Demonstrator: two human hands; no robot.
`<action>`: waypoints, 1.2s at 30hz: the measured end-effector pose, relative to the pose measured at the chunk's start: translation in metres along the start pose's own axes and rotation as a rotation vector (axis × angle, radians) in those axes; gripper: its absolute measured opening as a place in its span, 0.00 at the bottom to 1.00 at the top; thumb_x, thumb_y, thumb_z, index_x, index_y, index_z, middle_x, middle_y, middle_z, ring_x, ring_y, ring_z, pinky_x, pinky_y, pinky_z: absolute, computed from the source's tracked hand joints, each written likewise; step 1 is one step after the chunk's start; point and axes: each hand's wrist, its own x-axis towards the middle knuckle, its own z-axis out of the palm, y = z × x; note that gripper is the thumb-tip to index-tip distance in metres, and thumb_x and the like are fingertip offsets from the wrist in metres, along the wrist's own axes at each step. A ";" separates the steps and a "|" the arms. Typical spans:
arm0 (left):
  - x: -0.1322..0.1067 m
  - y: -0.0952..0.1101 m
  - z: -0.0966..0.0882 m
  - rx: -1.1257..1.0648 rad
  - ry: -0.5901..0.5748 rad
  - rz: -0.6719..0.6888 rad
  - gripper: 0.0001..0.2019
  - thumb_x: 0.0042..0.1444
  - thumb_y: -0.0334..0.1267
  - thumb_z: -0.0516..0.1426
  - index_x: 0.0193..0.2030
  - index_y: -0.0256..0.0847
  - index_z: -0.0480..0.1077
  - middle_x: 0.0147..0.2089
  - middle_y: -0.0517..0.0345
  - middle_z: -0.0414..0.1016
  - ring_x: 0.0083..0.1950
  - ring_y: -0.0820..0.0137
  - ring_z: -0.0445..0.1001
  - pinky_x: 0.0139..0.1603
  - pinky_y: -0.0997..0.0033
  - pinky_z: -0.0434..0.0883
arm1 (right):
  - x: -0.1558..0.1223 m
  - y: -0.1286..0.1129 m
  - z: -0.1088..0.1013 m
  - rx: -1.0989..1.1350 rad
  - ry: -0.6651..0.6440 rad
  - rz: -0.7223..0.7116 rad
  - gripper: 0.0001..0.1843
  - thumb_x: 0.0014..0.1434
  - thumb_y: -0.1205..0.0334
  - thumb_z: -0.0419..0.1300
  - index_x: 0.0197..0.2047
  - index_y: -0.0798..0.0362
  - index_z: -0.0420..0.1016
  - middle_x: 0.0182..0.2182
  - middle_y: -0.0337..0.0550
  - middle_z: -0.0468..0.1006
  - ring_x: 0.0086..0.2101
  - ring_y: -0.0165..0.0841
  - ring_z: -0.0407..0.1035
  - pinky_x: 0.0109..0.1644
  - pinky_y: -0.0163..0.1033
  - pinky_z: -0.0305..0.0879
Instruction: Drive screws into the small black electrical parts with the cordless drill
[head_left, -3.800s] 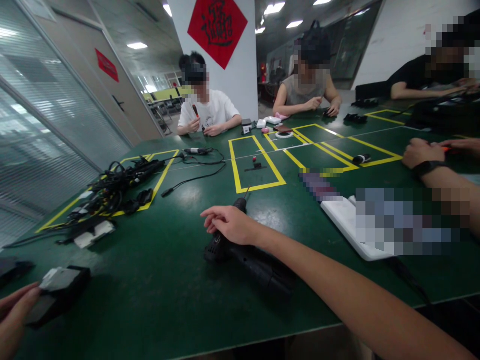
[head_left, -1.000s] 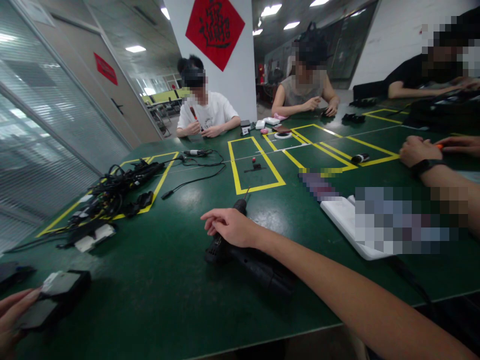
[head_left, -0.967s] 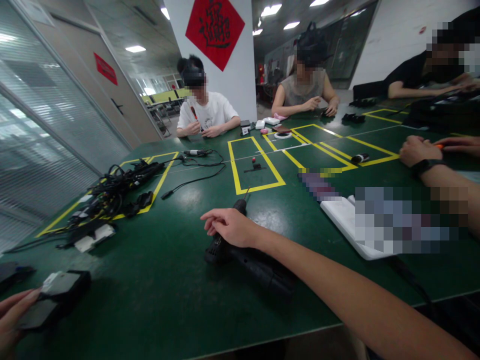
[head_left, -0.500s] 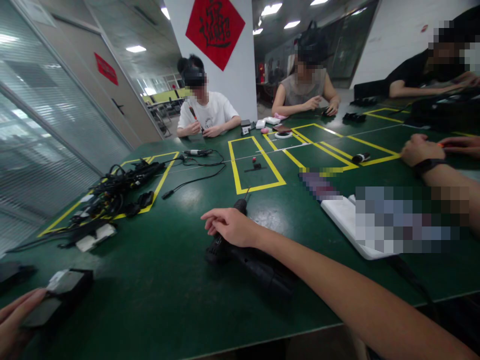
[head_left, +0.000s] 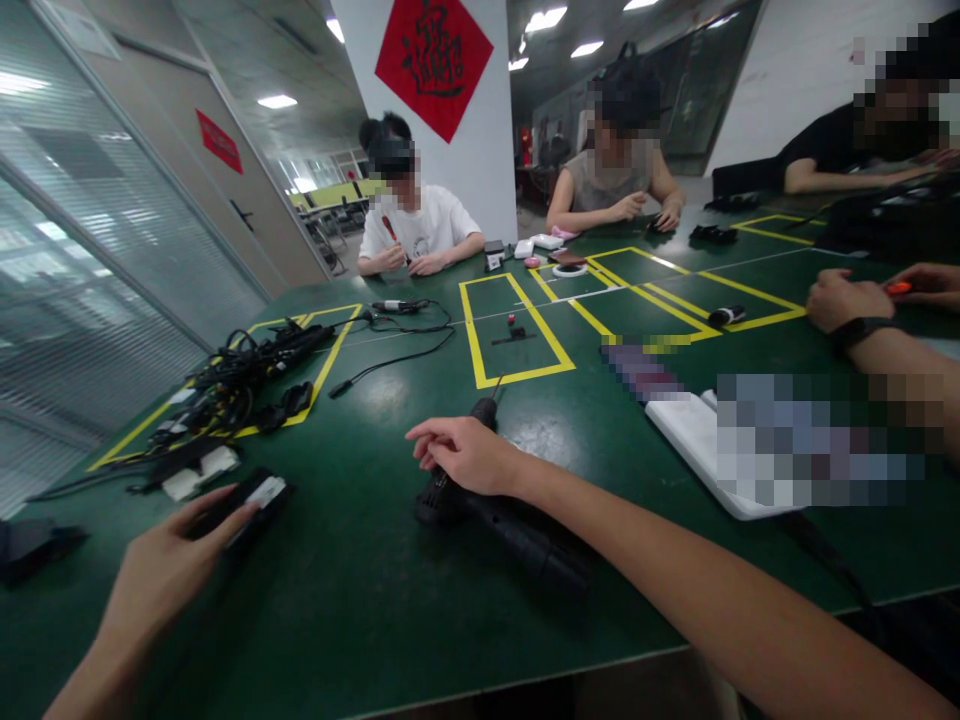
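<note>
Currently, left hand is side-gripping a likely light, stiff box; right hand is lying loosely across a drill.

Black casing, pale panel on top: held between left hand thumb and fingers, end projecting past fingertips. Black power drill: lying on its side, body beneath right hand, bit beyond fingers.
</note>
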 end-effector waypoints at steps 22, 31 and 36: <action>0.101 0.244 0.085 -0.500 -0.420 0.903 0.31 0.45 0.42 0.63 0.58 0.37 0.72 0.57 0.50 0.76 0.57 0.56 0.72 0.63 0.57 0.64 | -0.078 -0.046 0.034 -1.170 0.082 0.457 0.45 0.53 0.61 0.66 0.70 0.58 0.54 0.54 0.74 0.69 0.43 0.57 0.72 0.37 0.58 0.72; 0.101 0.243 0.087 -0.594 -0.442 0.903 0.35 0.43 0.45 0.65 0.59 0.37 0.70 0.58 0.48 0.74 0.57 0.57 0.72 0.61 0.57 0.66 | -0.089 -0.050 0.027 -1.073 0.128 0.413 0.44 0.57 0.62 0.59 0.72 0.55 0.45 0.51 0.65 0.71 0.35 0.43 0.74 0.33 0.45 0.71; 0.084 0.232 0.086 -0.779 -0.153 0.752 0.29 0.52 0.51 0.59 0.60 0.40 0.69 0.63 0.47 0.69 0.62 0.57 0.67 0.63 0.59 0.63 | -0.100 -0.047 0.017 -0.984 0.162 0.430 0.39 0.57 0.58 0.61 0.69 0.51 0.54 0.52 0.59 0.71 0.36 0.43 0.75 0.38 0.47 0.72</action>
